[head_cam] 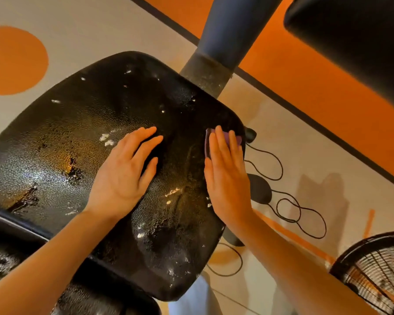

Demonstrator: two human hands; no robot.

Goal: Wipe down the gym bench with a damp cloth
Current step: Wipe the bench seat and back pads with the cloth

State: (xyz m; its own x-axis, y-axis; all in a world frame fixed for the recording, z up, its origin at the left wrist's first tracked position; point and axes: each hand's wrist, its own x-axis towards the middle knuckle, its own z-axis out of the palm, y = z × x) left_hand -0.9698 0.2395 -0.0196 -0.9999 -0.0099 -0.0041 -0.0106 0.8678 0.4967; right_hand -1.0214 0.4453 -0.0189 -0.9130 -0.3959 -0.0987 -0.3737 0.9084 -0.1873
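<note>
The black padded gym bench seat (82, 137) fills the middle of the view, wet with droplets and flecked with white bits. My left hand (125, 169) lies flat on the seat's middle, fingers spread, holding nothing. My right hand (225, 173) presses flat on a purple cloth (208, 138) at the seat's right edge; only the cloth's upper-left part shows past my fingers.
A grey metal post (216, 53) rises behind the seat. Another black pad (355, 42) sits top right, and a further pad (14, 246) lower left. Black cables (289, 208) loop on the floor to the right. A fan grille (378, 276) stands at bottom right.
</note>
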